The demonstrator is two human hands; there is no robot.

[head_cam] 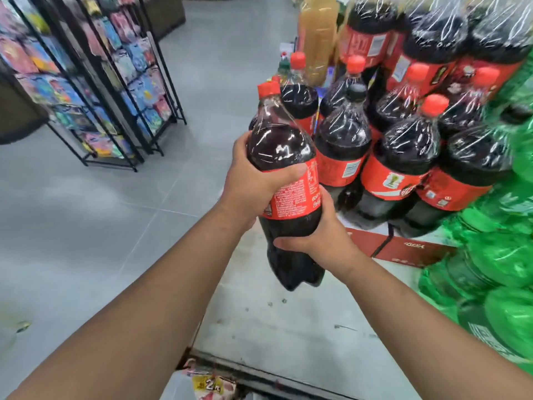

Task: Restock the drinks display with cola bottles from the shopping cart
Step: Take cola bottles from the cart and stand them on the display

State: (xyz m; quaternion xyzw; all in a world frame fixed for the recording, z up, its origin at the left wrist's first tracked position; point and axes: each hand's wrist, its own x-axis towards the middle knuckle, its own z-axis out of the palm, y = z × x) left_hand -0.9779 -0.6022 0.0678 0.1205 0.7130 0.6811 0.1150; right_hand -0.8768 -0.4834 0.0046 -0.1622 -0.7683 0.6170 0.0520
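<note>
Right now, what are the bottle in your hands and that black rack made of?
Bottle: clear glossy plastic, probably; dark cola shows through and light glints on it. Rack: thin black bars, likely painted metal, matte.

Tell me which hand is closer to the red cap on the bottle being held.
Left. The left hand grips the bottle high on its label, below the red cap; the right hand grips lower, under the label.

A shop: stacked cola bottles (pixel 401 157) on display, wire merchandise racks (pixel 115 82) nearby.
</note>
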